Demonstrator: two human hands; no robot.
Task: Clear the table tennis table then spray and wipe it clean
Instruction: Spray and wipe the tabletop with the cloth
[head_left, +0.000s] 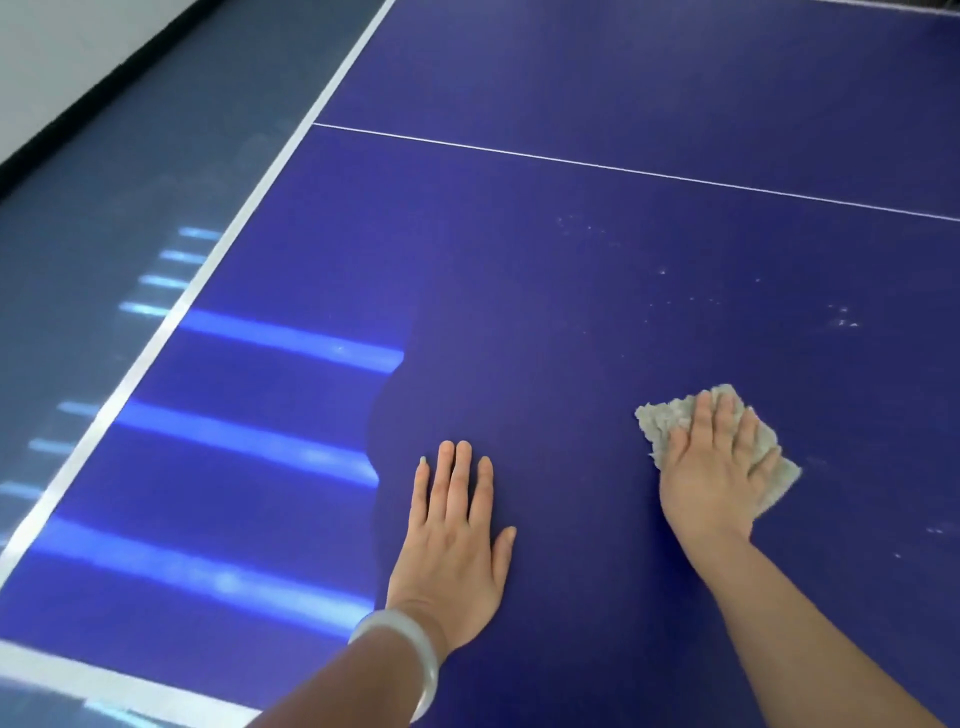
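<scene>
The blue table tennis table (571, 249) fills the view, with a white edge line on the left and a thin white centre line across it. My left hand (453, 540) lies flat on the surface with straight fingers, a pale bangle on its wrist. My right hand (714, 467) presses a crumpled grey-beige cloth (662, 418) onto the table with its fingers spread over it. Small white droplets or specks (841, 317) dot the surface beyond and to the right of the cloth.
The table's left edge (218, 260) runs diagonally, with dark grey floor (130, 182) and a pale wall with black skirting beyond it. Bright stripes of light fall across the table's left part and the floor.
</scene>
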